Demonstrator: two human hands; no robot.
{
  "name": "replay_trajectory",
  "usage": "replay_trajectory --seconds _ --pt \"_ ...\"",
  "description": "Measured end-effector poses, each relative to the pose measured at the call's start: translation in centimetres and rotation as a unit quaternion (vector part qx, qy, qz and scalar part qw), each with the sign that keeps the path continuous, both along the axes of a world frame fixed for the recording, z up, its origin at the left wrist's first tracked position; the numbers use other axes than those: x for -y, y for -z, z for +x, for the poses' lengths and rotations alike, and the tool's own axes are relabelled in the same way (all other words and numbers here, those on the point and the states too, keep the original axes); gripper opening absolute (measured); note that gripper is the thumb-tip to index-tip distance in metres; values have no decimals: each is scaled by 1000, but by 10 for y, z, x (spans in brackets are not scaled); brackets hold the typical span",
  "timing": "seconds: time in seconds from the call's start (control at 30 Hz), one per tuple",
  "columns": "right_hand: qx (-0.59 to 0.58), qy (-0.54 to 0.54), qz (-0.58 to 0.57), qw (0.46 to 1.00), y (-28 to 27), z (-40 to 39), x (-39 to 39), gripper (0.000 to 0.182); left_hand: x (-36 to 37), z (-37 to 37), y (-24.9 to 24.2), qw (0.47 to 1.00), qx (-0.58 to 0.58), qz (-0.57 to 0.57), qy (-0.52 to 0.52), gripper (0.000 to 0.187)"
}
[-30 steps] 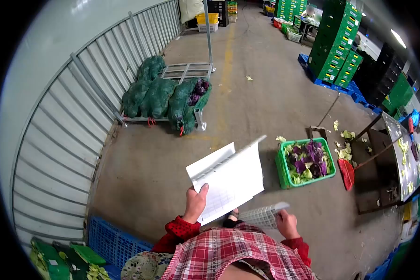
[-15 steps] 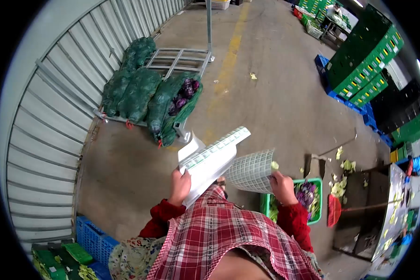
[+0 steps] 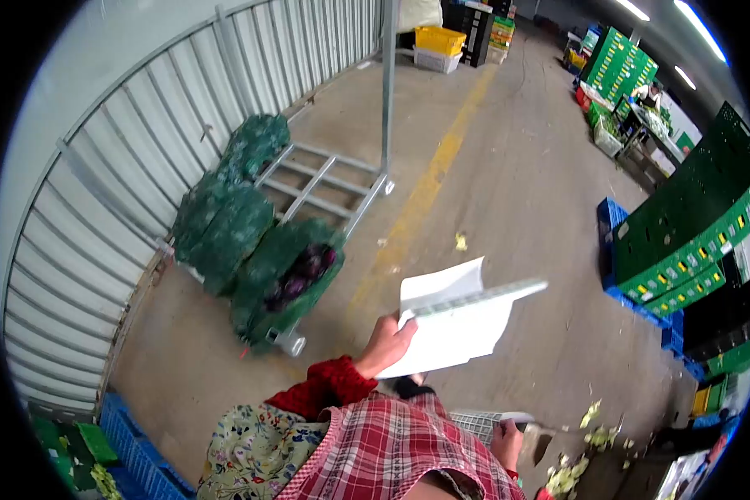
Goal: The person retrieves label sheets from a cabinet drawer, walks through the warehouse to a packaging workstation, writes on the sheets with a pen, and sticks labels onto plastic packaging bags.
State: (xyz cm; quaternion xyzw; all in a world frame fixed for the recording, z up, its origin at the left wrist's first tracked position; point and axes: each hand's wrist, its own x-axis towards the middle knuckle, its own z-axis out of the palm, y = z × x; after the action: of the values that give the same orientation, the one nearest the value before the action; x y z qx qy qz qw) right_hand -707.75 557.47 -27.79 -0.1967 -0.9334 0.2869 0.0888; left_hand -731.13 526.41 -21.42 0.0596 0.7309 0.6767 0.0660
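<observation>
My left hand (image 3: 387, 343) is closed around the near edge of several white paper sheets (image 3: 458, 329), which look like label sheets. The top one is seen nearly edge-on and carries a pale green printed strip. Lower down, close to my checked apron (image 3: 392, 450), my right hand (image 3: 507, 446) grips a curled sheet with a grid pattern (image 3: 475, 425). The apron's edge covers part of that sheet. A foot in a dark shoe (image 3: 412, 386) shows below the white sheets.
Green mesh sacks (image 3: 217, 229), one showing purple cabbages (image 3: 302, 275), lie on a metal trolley (image 3: 317, 183) by the ribbed wall. Green crates (image 3: 675, 242) stand on blue pallets (image 3: 612, 242) at right. Leaf scraps (image 3: 567, 475) litter the floor. A person (image 3: 648, 96) is at a far table.
The view has tilted up and shifted. My left hand has moved right with the white sheets, while my right hand is lower with the grid sheet. The crate of vegetables is out of sight.
</observation>
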Motion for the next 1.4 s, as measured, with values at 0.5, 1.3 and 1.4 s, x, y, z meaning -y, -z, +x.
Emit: replay_trajectory --seconds 0.5,1.3,1.4 --pt "-94 -242 86 962 -41 -618 -202 9 -160 -427 16 983 -36 26 -180 32" --pt "-54 -137 34 989 -39 -1325 -658 8 -640 -1249 -25 986 -47 91 -133 34" --pt "-95 -166 35 981 -47 -1463 -709 10 -666 -1347 4 978 -18 101 -183 41"
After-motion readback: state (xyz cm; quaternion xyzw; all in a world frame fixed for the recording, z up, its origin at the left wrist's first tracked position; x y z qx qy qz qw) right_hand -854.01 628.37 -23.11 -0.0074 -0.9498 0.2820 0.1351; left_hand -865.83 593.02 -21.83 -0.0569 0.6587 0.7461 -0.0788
